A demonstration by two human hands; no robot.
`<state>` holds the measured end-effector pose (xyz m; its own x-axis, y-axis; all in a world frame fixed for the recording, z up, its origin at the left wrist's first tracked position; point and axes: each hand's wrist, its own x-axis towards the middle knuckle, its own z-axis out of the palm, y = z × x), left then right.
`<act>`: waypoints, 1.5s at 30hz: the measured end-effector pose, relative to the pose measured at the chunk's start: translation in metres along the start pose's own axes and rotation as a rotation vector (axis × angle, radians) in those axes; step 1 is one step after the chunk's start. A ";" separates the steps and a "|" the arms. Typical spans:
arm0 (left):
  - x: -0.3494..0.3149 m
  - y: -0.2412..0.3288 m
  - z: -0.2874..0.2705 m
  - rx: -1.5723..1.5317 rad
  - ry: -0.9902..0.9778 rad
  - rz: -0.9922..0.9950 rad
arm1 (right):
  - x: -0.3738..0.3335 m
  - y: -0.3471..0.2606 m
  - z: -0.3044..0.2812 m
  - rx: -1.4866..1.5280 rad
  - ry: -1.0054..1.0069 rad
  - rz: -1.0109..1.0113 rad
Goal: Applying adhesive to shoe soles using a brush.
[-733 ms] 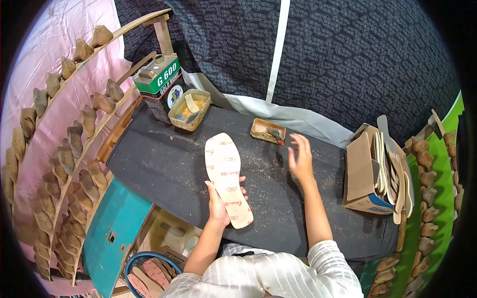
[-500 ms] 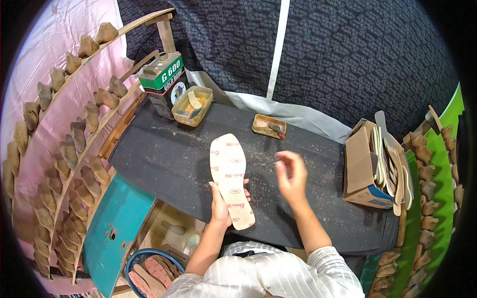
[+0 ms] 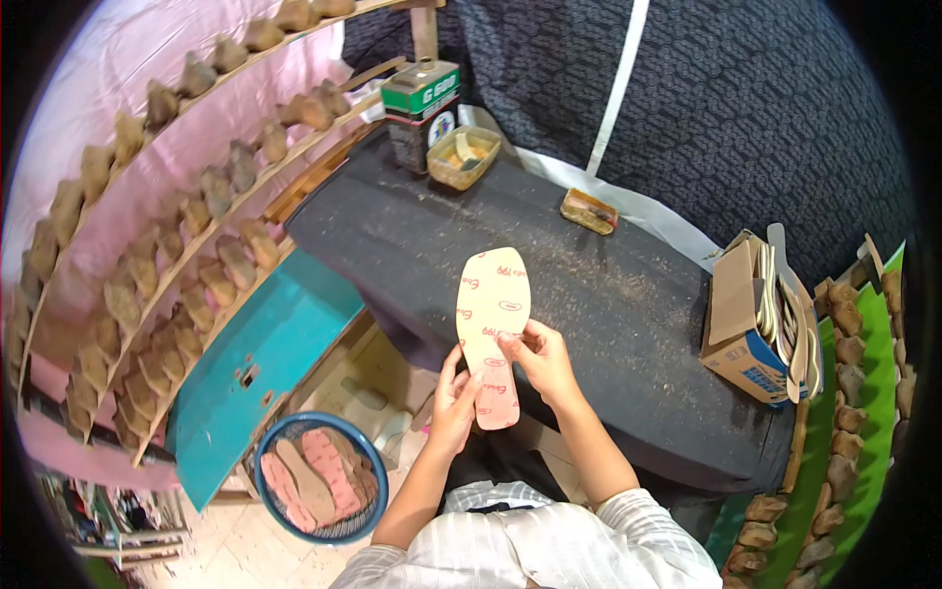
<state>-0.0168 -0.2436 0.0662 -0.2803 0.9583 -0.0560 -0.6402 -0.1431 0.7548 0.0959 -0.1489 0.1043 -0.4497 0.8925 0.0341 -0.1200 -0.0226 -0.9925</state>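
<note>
A pale insole (image 3: pixel 494 285) with red print lies across both my hands, above the near edge of the dark cloth-covered table. My left hand (image 3: pixel 454 410) grips its narrower end from the left side, thumb on top. From the right, my right hand (image 3: pixel 542 361) pinches its middle, the thumb on the upper face and the fingers partly hidden beneath. The insole's lower end looks pinker than its broad upper end.
A blue basket (image 3: pixel 285 530) of cut soles stands on the floor at left. On the table (image 3: pixel 392 245) are a metal can (image 3: pixel 408 147), a basin with spreaders (image 3: pixel 475 179), a small tray (image 3: pixel 579 218) and a box of flat soles (image 3: pixel 724 329). Racks of wooden shoe lasts (image 3: pixel 218 187) flank both sides.
My right hand has come in from the right and taken hold of the insole. The view has swung left and down, bringing the whole blue basket into sight.
</note>
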 end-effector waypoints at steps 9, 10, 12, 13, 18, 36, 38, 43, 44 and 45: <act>-0.095 0.014 -0.026 0.245 0.116 -0.001 | -0.062 -0.005 0.046 0.091 -0.093 0.031; -0.106 0.016 -0.028 0.266 0.133 0.007 | -0.069 -0.006 0.052 0.082 -0.101 0.031; -0.129 0.019 -0.031 0.285 0.175 0.029 | -0.084 0.000 0.060 0.095 -0.143 0.023; -0.140 0.019 -0.031 0.304 0.209 0.038 | -0.090 0.003 0.063 0.108 -0.161 0.009; -0.194 0.001 -0.046 0.348 0.339 0.061 | -0.136 0.028 0.078 0.189 -0.214 0.128; -0.360 -0.017 -0.128 0.002 0.796 0.211 | -0.271 0.112 0.142 -0.400 -0.819 0.102; -0.373 0.000 -0.146 -0.126 0.836 0.290 | -0.272 0.122 0.154 -0.546 -0.941 -0.041; -0.411 0.027 -0.203 -0.159 0.877 0.321 | -0.288 0.123 0.203 -0.518 -0.984 -0.120; -0.419 0.032 -0.214 -0.183 0.904 0.338 | -0.293 0.119 0.215 -0.566 -0.953 -0.316; -0.426 0.036 -0.225 -0.178 0.907 0.339 | -0.297 0.126 0.225 -0.560 -0.954 -0.315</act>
<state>-0.0817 -0.7129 -0.0300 -0.8638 0.3170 -0.3917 -0.5023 -0.4816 0.7181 0.0153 -0.5180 -0.0042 -0.9854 0.1128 0.1274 -0.0433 0.5579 -0.8288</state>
